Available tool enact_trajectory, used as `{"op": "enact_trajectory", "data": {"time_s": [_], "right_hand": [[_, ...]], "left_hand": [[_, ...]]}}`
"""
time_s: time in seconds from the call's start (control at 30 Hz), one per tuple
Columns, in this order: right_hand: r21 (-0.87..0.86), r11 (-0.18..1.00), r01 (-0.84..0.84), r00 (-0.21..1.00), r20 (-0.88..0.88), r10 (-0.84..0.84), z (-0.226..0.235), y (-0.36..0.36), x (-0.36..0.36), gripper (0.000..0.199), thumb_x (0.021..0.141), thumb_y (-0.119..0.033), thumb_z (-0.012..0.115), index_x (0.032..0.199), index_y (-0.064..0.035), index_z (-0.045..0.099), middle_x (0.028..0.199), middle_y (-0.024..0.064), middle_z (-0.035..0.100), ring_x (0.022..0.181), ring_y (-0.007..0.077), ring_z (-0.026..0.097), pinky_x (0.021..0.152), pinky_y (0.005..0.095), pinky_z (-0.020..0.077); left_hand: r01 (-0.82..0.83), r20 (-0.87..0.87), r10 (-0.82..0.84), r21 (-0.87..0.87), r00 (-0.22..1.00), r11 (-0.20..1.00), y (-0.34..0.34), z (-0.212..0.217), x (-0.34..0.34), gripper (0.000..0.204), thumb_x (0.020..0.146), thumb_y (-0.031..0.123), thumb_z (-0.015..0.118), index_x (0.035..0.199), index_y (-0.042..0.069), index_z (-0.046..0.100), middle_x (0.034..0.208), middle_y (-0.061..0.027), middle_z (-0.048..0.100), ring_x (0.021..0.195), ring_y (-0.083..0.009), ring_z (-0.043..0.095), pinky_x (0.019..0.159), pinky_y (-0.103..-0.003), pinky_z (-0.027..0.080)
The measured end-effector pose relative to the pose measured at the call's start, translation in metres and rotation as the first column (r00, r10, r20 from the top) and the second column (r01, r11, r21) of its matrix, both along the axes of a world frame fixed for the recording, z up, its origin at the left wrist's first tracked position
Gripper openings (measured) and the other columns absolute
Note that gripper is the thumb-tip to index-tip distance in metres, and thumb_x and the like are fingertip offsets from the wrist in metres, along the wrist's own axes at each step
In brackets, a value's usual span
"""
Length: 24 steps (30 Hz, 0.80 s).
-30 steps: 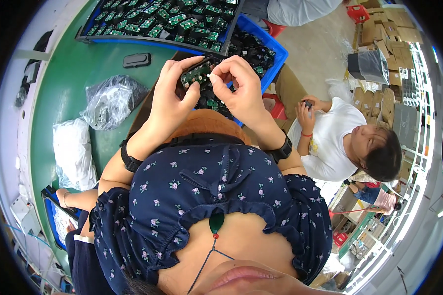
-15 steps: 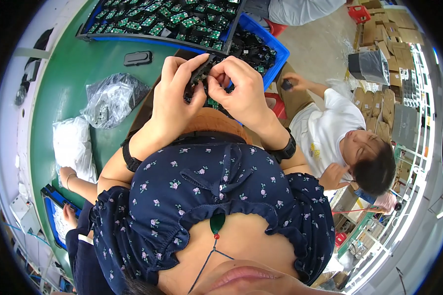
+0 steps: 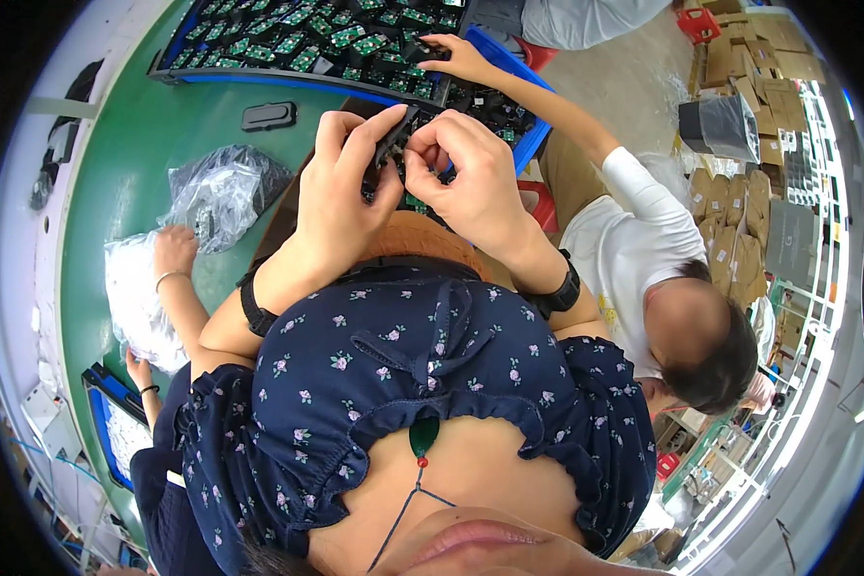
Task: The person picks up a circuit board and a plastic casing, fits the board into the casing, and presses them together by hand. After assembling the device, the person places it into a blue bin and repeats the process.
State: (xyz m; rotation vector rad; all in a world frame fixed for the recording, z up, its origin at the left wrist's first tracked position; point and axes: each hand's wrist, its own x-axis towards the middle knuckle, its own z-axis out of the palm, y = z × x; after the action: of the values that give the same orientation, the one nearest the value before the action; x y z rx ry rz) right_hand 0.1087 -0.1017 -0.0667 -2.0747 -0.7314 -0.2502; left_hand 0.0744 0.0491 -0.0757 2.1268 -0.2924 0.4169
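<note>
Up in front of my chest, my left hand [image 3: 341,182] grips a small black plastic housing [image 3: 394,144] between thumb and fingers. Bits of circuitry show on its side toward my right hand. My right hand [image 3: 470,178] is closed in a pinch against that side, its thumb and forefinger touching the part. Whether those fingertips hold a separate small piece is hidden. Just beyond both hands lies a wide tray [image 3: 178,74] filled with black housings that carry green circuit boards. More green boards [image 3: 415,203] show beneath my hands.
A blue bin [image 3: 538,134] of black parts stands at the right; a co-worker's hand [image 3: 456,60] is over the tray's right corner. On the green table [image 3: 115,182] lie a black oval case [image 3: 269,116], a clear bag [image 3: 226,192] and a white bag [image 3: 139,288], touched by another person's hand [image 3: 175,252].
The co-worker at right has reached over to the tray's corner. At left, another person's hand has moved up onto the white bag. My own hands stay almost where they were.
</note>
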Motion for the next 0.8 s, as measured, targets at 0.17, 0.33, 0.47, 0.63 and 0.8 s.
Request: {"op": "enact_trajectory", "data": {"time_s": [0.17, 0.33, 0.47, 0.63, 0.8], "right_hand": [[-0.015, 0.999, 0.035, 0.999, -0.001, -0.035, 0.001, 0.004, -0.003, 0.012, 0.067, 0.0, 0.064, 0.072, -0.0026, 0.053, 0.066, 0.0062, 0.052, 0.058, 0.0189, 0.052, 0.053, 0.0302, 0.0428], [0.005, 0.999, 0.037, 0.998, -0.06, -0.037, -0.005, 0.006, -0.005, 0.012, 0.066, -0.001, 0.064, 0.071, -0.0028, 0.052, 0.066, 0.0072, 0.052, 0.06, 0.0227, 0.054, 0.054, 0.0334, 0.0448], [0.103, 0.994, 0.035, 0.982, -0.189, -0.015, -0.009, 0.008, -0.008, 0.01, 0.072, 0.001, 0.063, 0.075, -0.0011, 0.054, 0.068, 0.0036, 0.053, 0.055, 0.0116, 0.05, 0.049, 0.0254, 0.0411], [0.18, 0.983, 0.032, 0.97, -0.241, 0.013, -0.024, 0.012, -0.008, 0.008, 0.076, 0.003, 0.062, 0.079, 0.0001, 0.056, 0.069, -0.0006, 0.053, 0.056, 0.0022, 0.046, 0.048, 0.019, 0.0382], [0.225, 0.974, -0.03, 0.992, -0.112, 0.057, -0.028, 0.01, -0.003, 0.008, 0.077, 0.003, 0.063, 0.082, -0.0005, 0.057, 0.078, 0.0037, 0.054, 0.061, 0.0076, 0.05, 0.053, 0.0203, 0.0406]], "left_hand": [[-0.014, 0.07, 0.007, 0.094, 0.998, 0.996, 0.0, -0.002, -0.002, 0.052, 0.067, -0.002, 0.062, 0.118, 0.009, 0.053, 0.094, -0.0128, 0.045, 0.073, -0.0274, 0.055, 0.059, -0.034, 0.049], [-0.024, 0.046, 0.018, 0.134, 0.999, 0.991, 0.0, -0.007, -0.004, 0.053, 0.067, -0.002, 0.062, 0.119, 0.008, 0.051, 0.092, -0.0128, 0.044, 0.073, -0.0279, 0.054, 0.058, -0.036, 0.048], [-0.044, 0.054, 0.038, 0.114, 0.998, 0.993, -0.001, -0.008, -0.006, 0.053, 0.069, -0.001, 0.062, 0.119, 0.006, 0.049, 0.093, -0.0145, 0.043, 0.074, -0.0302, 0.054, 0.058, -0.037, 0.048], [-0.07, 0.035, 0.067, 0.102, 0.997, 0.992, -0.002, -0.015, -0.008, 0.053, 0.069, -0.001, 0.062, 0.12, 0.004, 0.047, 0.094, -0.0159, 0.042, 0.075, -0.0325, 0.054, 0.059, -0.039, 0.048], [-0.022, 0.084, 0.021, 0.011, 0.996, 1.0, 0.005, -0.021, -0.001, 0.047, 0.077, 0.001, 0.06, 0.122, 0.002, 0.045, 0.098, -0.0143, 0.047, 0.079, -0.0258, 0.055, 0.067, -0.03, 0.047]]}}
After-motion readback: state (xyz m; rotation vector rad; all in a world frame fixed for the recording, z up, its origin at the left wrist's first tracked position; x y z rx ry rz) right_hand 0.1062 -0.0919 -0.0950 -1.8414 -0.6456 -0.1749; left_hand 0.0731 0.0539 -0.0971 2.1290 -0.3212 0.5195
